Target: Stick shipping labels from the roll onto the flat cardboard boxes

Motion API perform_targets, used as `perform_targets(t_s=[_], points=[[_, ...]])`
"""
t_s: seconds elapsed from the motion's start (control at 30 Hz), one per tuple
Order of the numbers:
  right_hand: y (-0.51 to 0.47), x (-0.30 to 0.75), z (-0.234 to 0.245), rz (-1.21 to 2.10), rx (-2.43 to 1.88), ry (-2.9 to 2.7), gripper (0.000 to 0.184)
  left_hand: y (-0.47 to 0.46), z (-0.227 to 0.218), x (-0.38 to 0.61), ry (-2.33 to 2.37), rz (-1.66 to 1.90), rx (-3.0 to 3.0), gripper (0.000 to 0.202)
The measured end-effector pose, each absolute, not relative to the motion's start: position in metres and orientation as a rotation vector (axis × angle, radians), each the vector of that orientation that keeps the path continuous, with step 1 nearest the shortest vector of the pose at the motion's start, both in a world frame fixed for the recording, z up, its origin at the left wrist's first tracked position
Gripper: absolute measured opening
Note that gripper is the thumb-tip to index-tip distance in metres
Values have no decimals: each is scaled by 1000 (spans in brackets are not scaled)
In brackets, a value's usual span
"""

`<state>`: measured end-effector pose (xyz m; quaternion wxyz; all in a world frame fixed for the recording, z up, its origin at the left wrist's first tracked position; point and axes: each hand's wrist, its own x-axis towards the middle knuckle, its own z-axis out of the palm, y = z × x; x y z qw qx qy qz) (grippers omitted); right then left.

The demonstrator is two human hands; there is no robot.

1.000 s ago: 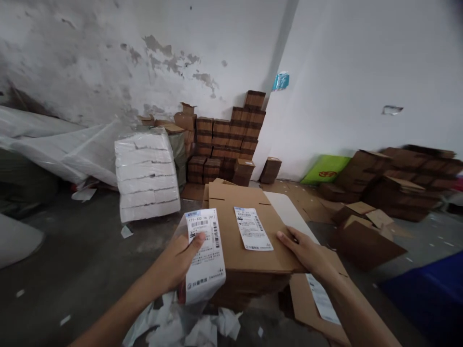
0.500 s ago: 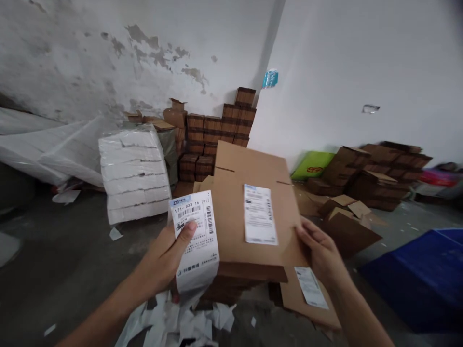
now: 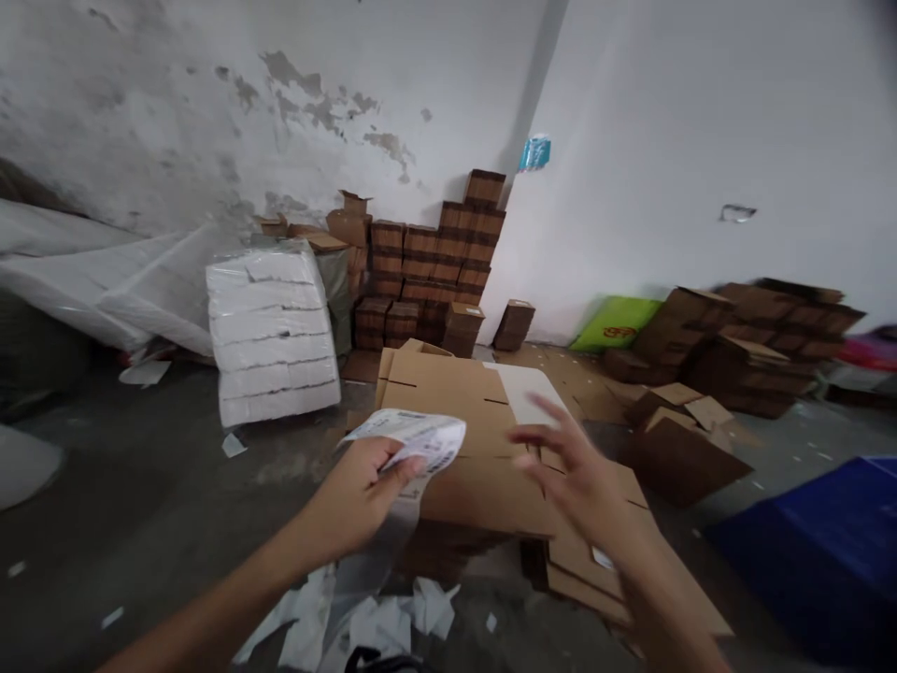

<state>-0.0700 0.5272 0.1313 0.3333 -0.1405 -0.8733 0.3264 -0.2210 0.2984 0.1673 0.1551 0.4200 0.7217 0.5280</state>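
My left hand (image 3: 364,491) pinches a strip of printed shipping labels (image 3: 438,432) between thumb and fingers. The strip curls over at the top, and its lower part hangs down in a blur. In front of it is a stack of flattened cardboard boxes (image 3: 455,388). My right hand (image 3: 578,472), smeared by motion, hovers over the right side of this stack with fingers apart and nothing in them. Below that hand lie more flat cardboard boxes (image 3: 659,570); one shows a bit of white label (image 3: 601,558). A white sheet (image 3: 527,391) shows behind my right fingers.
White backing scraps (image 3: 382,626) litter the floor in front. A plastic-wrapped white bale (image 3: 273,336) stands left, with bundled cartons (image 3: 438,252) stacked along the wall. On the right are an open carton (image 3: 683,439), a blue bin (image 3: 819,551) and a green bag (image 3: 617,321).
My right hand has let go of the labelled flat box, which no longer stands raised in front of me. The label strip in my left hand has tipped and curled over.
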Motion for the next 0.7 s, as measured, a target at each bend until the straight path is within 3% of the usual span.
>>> perform_targets(t_s=[0.07, 0.17, 0.23, 0.33, 0.5, 0.7], points=[[480, -103, 157, 928, -67, -2414, 48, 301, 167, -218, 2091, 1458, 1286, 22], [471, -111, 156, 858, -54, -2490, 61, 290, 165, -229, 2064, 1623, 1070, 22], [491, -96, 143, 820, -164, -2554, 58, 278, 160, -240, 2013, 1715, 836, 27], [521, -72, 135, 805, -347, -2528, 37, 265, 154, -249, 1890, 1782, 703, 31], [526, -86, 136, 662, -404, -2435, 39, 271, 158, -240, 1832, 1808, 738, 27], [522, -93, 133, 911, -297, -2591, 36, 281, 166, -235, 1789, 1756, 761, 23]])
